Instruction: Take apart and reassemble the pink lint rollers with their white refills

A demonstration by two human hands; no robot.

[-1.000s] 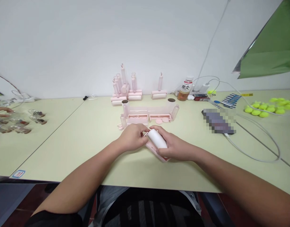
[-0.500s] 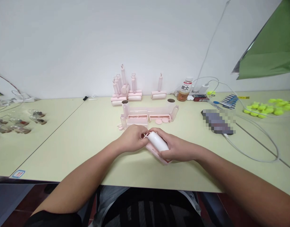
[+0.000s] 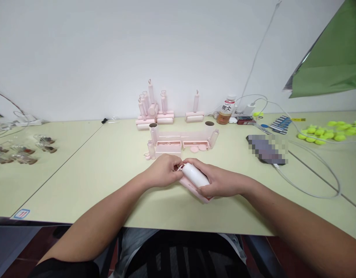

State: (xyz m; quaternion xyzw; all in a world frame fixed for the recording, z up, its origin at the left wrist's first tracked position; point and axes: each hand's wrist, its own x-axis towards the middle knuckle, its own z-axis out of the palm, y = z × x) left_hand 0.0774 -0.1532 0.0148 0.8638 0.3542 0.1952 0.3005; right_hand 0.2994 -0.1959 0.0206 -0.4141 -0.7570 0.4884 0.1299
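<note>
My right hand (image 3: 217, 179) is wrapped round a white sticky roll (image 3: 195, 174) seated along a pale pink lint roller case (image 3: 192, 190), which slants down to the right above the table. At its upper left end my left hand (image 3: 165, 170) pinches a small pink end piece (image 3: 179, 168), partly hidden by the fingers. Just beyond the hands lie open pink cases (image 3: 168, 151), loose pink discs (image 3: 194, 149) and two upright tubes with brown cores, one being the left tube (image 3: 154, 133).
Assembled pink lint rollers (image 3: 165, 118) stand along the wall. To the right are a labelled bottle (image 3: 226, 110), a phone (image 3: 264, 148) on a white cable (image 3: 308, 196) and several yellow-green pieces (image 3: 319, 133). Plastic-wrapped items (image 3: 24, 150) lie at the left.
The lint roller has shifted very slightly right and down along with my right hand. My left hand keeps its pinch at the roll's end.
</note>
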